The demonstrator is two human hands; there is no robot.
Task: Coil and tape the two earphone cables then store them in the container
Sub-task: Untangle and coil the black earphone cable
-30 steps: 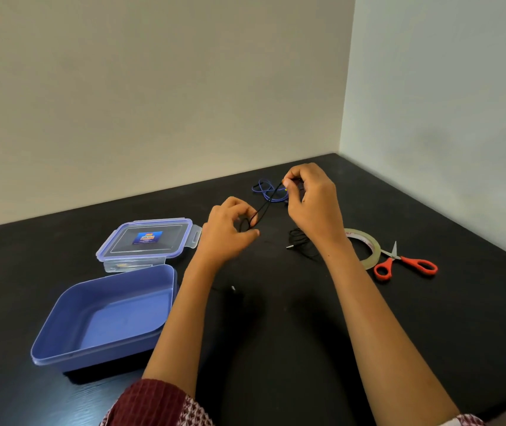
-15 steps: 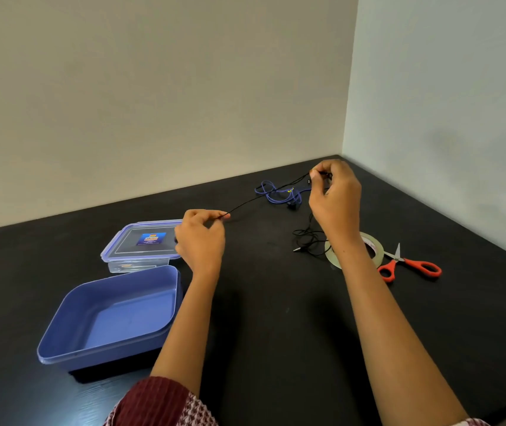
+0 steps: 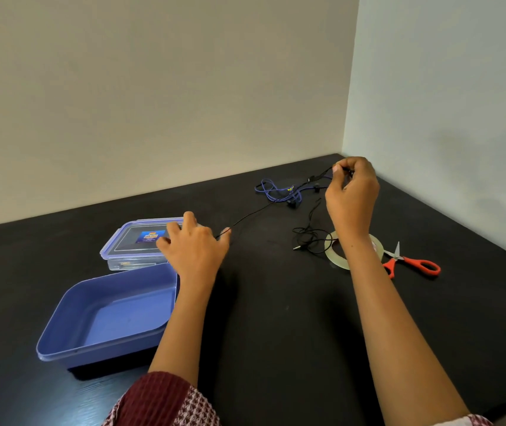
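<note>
Hands (image 3: 195, 245) (image 3: 351, 193) wide apart, cable (image 3: 251, 215) taut

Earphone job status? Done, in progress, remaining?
Done: nothing, neither cable is coiled or taped. In hand: black cable stretched between left hand and right hand, both pinching it, the rest loose on the table. Left: coil and tape it, same for the blue cable lying loose, then both into the container. Tape roll and scissors lie unused.

The near middle of the desk (image 3: 276, 318) lies bare. A taut black cable (image 3: 250, 217) bars the middle; blue container (image 3: 107, 352) and lid (image 3: 122, 241) crowd the left, tape roll (image 3: 330, 253) and scissors (image 3: 420, 263) the right.
</note>
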